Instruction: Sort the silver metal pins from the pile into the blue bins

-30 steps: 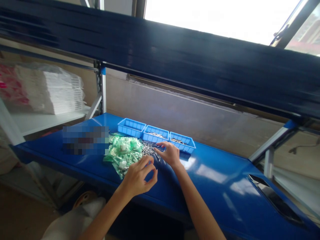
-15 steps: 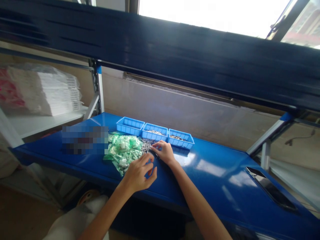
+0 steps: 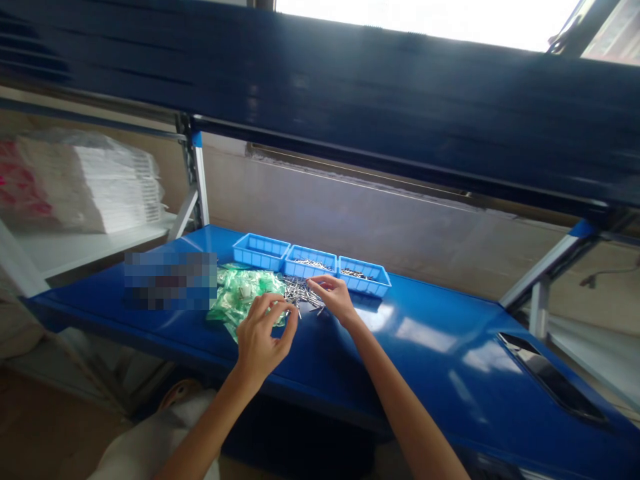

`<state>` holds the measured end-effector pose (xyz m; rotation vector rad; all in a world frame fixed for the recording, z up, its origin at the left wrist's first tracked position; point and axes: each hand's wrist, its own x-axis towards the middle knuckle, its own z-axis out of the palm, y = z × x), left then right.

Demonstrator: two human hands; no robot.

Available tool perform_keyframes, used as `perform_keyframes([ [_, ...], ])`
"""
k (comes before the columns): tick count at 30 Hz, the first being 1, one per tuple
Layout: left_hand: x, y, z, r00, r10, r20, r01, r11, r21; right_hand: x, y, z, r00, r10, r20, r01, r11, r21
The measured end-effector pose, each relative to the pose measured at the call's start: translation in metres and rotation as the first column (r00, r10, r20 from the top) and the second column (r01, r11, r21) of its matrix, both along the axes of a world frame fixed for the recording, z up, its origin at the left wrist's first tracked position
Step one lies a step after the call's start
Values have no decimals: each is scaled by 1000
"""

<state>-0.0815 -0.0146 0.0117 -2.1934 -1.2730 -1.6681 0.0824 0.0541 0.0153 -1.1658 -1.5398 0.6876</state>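
Note:
Thin silver metal pins point(image 3: 303, 293) lie in a loose pile on the blue table. My left hand point(image 3: 265, 333) is raised in front of the pile, thumb and forefinger curled together in a pinch; whether a pin is between the tips is too small to tell. Over the right side of the pile, my right hand point(image 3: 334, 297) has its fingers drawn together and pointing left. What its fingertips hold, if anything, cannot be made out. Green plastic bags point(image 3: 245, 293) with small pale pieces lie left of the pins, partly hidden behind my left hand.
Three blue bins stand behind the pile: a left bin point(image 3: 260, 253), a middle bin point(image 3: 311, 262) with pins and a right bin point(image 3: 364, 277) with pins. A phone-like black slab point(image 3: 553, 377) lies at the table's right. A dark shelf point(image 3: 320, 93) crosses above.
My left hand has moved left and slightly up, and its thumb and forefinger have come together. My right hand has shifted slightly right, uncovering more of the pins.

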Motion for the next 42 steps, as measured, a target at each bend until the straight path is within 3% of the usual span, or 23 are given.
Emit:
perform_keyframes([
  [4, 1, 3, 0, 999, 49, 23, -47, 997, -60, -6, -9, 13, 977, 123, -172, -142, 984, -105],
  [8, 4, 5, -2, 991, 137, 8, -137, 989, -59, -12, -18, 22, 945, 239, -225, -274, 952, -140],
  [15, 0, 7, -1, 976, 172, 133, -163, 984, -77, -13, -22, 25, 937, 275, -214, -314, 933, -174],
  [22, -5, 8, 2, 937, 81, 340, -66, 996, -57, -16, -26, 19, 876, 454, -160, -480, 802, -356],
  [27, -2, 5, 1, 967, -7, 255, -1, 1000, 31, -20, -27, 17, 856, 446, -260, -515, 768, -380],
  [31, -1, 4, 0, 969, 75, 236, -91, 994, 59, -24, -26, 16, 855, 324, -405, -474, 805, -356],
  [37, 0, 6, -3, 972, 171, 164, -157, 983, -94, -26, -29, 22, 872, 242, -425, -395, 860, -322],
  [42, 5, 5, -5, 982, 186, -25, -187, 963, -192, -21, -30, 22, 884, 360, -298, -460, 788, -410],
])
